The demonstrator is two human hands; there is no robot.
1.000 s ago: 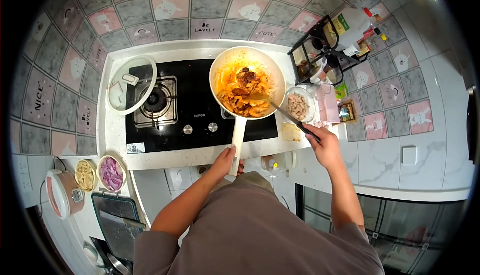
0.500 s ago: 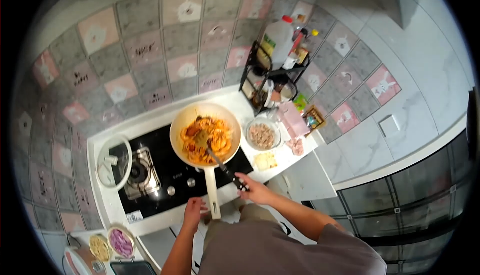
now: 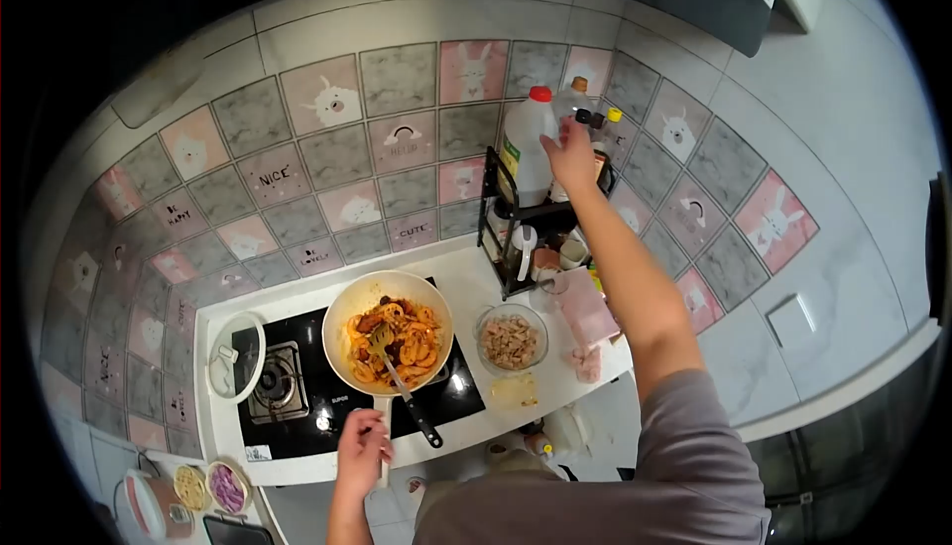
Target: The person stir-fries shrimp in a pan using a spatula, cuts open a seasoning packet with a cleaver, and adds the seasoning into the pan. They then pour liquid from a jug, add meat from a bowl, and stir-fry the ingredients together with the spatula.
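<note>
Cream overhanging handle (image 3: 384,413), hands (image 3: 363,446) (image 3: 573,160) apart (right grip unclear)

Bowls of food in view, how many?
3: the glass bowl right of the pan, plus the bowl of purple pieces and the bowl of pale pieces, side by side at lower left. Others may be hidden.

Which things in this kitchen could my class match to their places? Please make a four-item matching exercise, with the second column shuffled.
Things
1. Right hand
2. Spatula
3. Lid
4. Glass bowl

Places
A. On the counter, to the right of the stove, with pale meat pieces inside
B. Up beside the red-capped jug
C. At the left end of the stove
D. Resting in the pan, held by neither hand

Right pairs: 1-B, 2-D, 3-C, 4-A
</note>
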